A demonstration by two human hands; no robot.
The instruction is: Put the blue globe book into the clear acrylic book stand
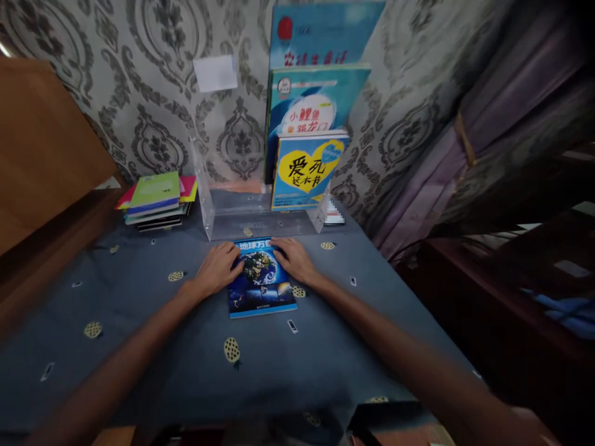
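Observation:
A blue book with an Earth picture [261, 286] lies flat on the blue-grey tablecloth [162, 347], just in front of a clear acrylic book stand [232, 214]. My left hand [216, 269] rests on the book's upper left edge with its fingers curled over it. My right hand [292, 259] lies on the upper right corner, fingers also bent on the cover. Three books stand upright in the stand's right half: a front one with a yellow heart [307, 170], a teal one [311, 105] behind it, and a taller blue one [320, 31] at the back.
A stack of several thin colourful books [158, 201] sits at the back left of the table. A patterned wall with a white note [215, 72] rises behind. A wooden panel [41, 142] stands at left, purple curtains [488, 124] and dark furniture at right.

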